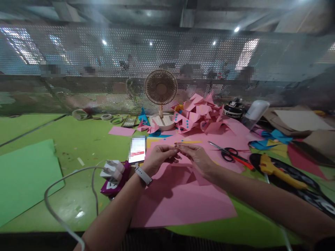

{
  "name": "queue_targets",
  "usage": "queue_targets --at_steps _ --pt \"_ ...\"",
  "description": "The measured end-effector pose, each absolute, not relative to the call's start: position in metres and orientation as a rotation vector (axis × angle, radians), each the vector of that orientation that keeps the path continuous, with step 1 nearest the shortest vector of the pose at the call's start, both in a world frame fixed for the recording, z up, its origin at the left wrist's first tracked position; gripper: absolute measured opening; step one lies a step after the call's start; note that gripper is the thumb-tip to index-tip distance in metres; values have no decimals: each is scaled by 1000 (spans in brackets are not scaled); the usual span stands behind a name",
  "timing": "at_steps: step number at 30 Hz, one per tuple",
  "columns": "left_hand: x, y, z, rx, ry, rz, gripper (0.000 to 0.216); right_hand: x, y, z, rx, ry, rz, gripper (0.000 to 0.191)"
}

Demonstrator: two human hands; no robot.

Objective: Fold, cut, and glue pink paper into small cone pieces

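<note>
My left hand [159, 157] and my right hand [196, 157] meet above a large pink paper sheet [180, 198] on the green table [86, 143]. The fingertips of both hands pinch together around something very small at the point where they touch; I cannot make out what it is. A watch with a pale strap sits on my left wrist. Red-handled scissors [230, 154] lie just right of my right hand. A phone [137, 150] with a lit screen lies just left of my left hand.
A small desk fan [161, 97] stands at the back beside a pile of folded pink paper pieces [201, 113]. White chargers with a cable [112, 169] lie at the left, a green sheet [26, 174] further left. A yellow tool [280, 170], coloured paper scraps and tape rolls [81, 114] surround the work area.
</note>
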State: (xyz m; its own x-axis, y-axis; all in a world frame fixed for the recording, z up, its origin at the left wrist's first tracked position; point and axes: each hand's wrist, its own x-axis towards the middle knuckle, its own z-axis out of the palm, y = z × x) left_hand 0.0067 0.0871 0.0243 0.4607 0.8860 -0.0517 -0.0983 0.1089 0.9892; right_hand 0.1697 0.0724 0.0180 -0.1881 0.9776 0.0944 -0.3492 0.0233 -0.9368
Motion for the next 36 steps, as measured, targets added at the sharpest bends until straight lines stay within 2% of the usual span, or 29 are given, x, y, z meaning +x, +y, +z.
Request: queue_targets --at_steps 15,21,29,36 --pt "7 86 24 1237 765 892 26 176 72 21 -880 -1200 1342 17" --pt "8 85 28 1314 783 885 25 195 79 34 -959 -1585 1140 18" --pt "6 83 31 1376 757 792 22 201 76 35 -883 -1746 1217 24" --pt "6 83 28 1398 745 770 23 201 76 36 -922 -1760 1213 20"
